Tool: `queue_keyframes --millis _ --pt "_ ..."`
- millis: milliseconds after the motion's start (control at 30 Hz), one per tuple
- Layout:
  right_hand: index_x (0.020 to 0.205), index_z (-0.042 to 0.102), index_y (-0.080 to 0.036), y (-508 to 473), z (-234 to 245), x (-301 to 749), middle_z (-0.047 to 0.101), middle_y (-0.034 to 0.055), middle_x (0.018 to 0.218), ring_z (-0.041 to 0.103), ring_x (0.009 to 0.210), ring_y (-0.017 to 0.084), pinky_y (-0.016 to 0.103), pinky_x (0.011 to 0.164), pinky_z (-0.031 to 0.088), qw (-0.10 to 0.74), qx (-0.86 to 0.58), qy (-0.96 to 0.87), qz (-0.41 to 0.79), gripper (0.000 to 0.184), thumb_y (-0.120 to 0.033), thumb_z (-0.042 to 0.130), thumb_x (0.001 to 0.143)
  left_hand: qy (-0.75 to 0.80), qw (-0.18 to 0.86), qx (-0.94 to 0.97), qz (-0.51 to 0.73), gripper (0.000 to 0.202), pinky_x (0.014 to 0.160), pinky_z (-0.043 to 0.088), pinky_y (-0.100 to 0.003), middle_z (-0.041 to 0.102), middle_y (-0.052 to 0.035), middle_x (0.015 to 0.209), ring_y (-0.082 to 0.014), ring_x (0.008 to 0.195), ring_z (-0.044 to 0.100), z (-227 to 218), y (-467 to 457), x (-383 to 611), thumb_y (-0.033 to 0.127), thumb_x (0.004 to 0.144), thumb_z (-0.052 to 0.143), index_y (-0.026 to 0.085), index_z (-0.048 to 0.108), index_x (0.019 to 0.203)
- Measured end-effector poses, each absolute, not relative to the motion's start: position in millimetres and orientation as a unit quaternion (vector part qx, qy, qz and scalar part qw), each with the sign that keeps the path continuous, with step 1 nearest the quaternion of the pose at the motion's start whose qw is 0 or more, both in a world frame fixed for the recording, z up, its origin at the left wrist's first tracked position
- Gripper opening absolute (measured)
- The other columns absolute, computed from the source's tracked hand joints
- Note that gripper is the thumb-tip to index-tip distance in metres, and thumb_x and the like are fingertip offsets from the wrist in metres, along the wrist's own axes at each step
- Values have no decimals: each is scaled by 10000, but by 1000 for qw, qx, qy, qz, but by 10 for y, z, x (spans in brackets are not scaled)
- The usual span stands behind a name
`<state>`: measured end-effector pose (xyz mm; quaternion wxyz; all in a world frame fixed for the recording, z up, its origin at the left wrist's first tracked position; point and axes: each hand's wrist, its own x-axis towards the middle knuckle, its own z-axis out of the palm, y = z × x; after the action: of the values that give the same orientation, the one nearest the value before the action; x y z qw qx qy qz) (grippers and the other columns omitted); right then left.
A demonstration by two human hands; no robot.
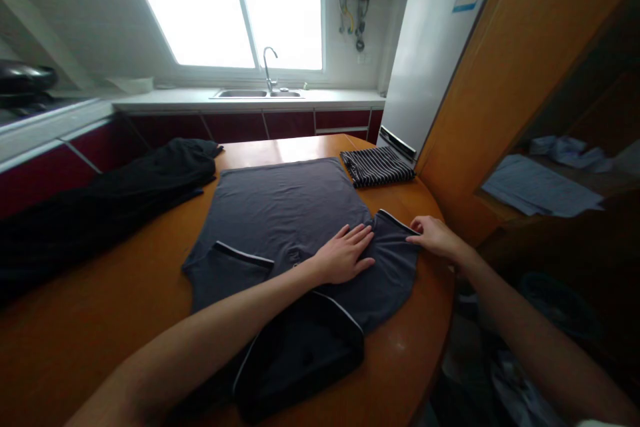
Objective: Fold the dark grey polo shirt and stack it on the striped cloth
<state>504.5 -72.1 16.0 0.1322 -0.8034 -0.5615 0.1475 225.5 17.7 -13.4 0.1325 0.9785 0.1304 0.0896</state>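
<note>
A dark grey short-sleeved shirt (285,200) lies spread on the wooden table, its hem toward the window and its black collar (305,347) with white piping nearest me. My left hand (345,255) rests flat on the upper chest, fingers stretched out toward the right sleeve. At that sleeve's white-edged cuff, my right hand (431,237) pinches the fabric between thumb and fingers. The other sleeve (240,260) is folded inward over the shirt, its trimmed edge showing. My left forearm covers part of the shoulder and collar area.
On the table's left lies a heap of black clothing (115,200). A folded black-and-white striped garment (377,165) sits at the far right, by the fridge (430,47). The rounded table edge (445,327) runs beneath my right arm. Behind stands a counter with a sink (243,94).
</note>
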Motion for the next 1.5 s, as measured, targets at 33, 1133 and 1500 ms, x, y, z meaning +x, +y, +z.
queue_keyframes --millis 33,1133,1500 --pt "942 717 -165 -709 165 5040 745 75 936 692 874 207 253 723 488 127 -805 -560 147 274 -298 800 716 130 130 979 92 679 1230 118 -470 254 -109 1633 -254 1522 197 -151 178 2254 597 1017 317 210 274 1574" --pt "947 730 -180 45 120 4526 744 64 914 650 808 203 312 729 491 331 -585 -702 235 254 -392 611 874 293 418 817 269 348 974 486 -321 691 -73 1144 -218 1042 644 -46 470 2191 153 839 637 190 733 1172" --pt "816 730 -168 185 -159 4579 696 34 739 577 678 165 275 648 421 305 -571 -737 194 213 -329 607 880 279 220 914 196 459 1046 474 -368 564 -108 1309 -241 1138 608 25 457 2086 208 849 716 210 644 1303"
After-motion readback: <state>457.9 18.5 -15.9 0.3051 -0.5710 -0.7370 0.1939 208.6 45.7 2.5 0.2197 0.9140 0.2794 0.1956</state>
